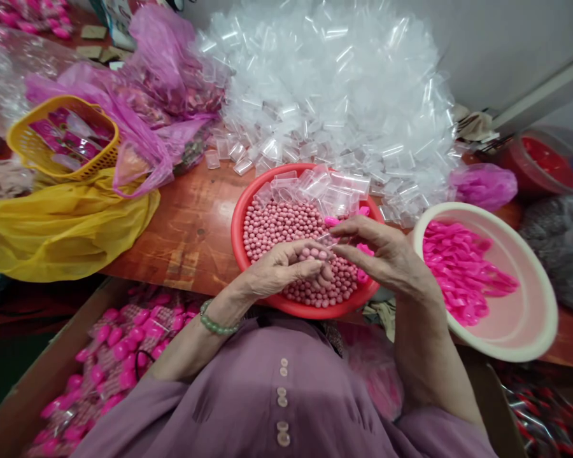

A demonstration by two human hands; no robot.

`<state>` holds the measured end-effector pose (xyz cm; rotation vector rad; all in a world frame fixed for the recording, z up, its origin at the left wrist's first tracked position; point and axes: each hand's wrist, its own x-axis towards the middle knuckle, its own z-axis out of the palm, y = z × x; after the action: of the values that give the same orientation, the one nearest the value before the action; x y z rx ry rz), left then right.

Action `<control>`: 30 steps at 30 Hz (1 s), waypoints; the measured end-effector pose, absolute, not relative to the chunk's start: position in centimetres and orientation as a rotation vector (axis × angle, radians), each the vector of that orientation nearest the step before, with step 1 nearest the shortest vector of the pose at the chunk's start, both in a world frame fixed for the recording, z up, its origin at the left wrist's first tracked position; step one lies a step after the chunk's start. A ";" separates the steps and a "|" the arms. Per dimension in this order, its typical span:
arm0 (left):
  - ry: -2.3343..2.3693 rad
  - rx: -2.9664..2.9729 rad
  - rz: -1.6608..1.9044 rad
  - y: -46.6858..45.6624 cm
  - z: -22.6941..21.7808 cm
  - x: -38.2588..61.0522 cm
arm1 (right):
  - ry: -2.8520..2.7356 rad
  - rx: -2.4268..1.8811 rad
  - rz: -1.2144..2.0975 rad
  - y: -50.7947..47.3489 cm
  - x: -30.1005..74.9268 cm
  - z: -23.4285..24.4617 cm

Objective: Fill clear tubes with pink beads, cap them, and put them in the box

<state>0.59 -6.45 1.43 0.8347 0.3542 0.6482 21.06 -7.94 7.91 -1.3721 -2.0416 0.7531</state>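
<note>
My left hand (286, 267) is closed around a small clear plastic case (325, 240) with several pink balls (314, 253) in it. My right hand (386, 254) is at the other end of the case, its thumb and fingers pinched on that end. Both hands are above a red basin (239, 222). Many pink beads (286, 226) fill the basin, with more clear cases (310, 186) lying along its far side. A few bright pink plastic pieces (363, 275) lie at its right, partly hidden by my right hand.
Behind the basin rises a large heap of clear cases (334, 83). At right stands a white basin (537, 305) of pink plastic parts (458, 267). A yellow basket (33, 140), a yellow bag (71, 229) and purple bags (157, 57) are at left. Below left, a box holds filled pink-capped cases (119, 350).
</note>
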 end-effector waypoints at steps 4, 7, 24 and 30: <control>0.373 0.908 0.584 -6.3 1.7 0.2 | -2.191 -1.136 1.019 -7.5 20.2 8.8; 0.353 0.861 0.481 -6.3 1.7 -0.2 | -2.258 -1.110 1.124 -6.8 20.0 8.8; 0.388 0.821 0.423 -6.3 0.9 -0.8 | -2.385 -1.211 1.307 -6.3 18.5 7.8; 0.444 0.835 0.424 -5.9 0.7 -1.2 | -2.142 -1.282 1.403 -6.8 18.8 6.6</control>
<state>-1.24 -5.90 0.72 0.8353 0.4435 0.4238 18.76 -6.79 6.58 -1.2819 -2.1422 1.4029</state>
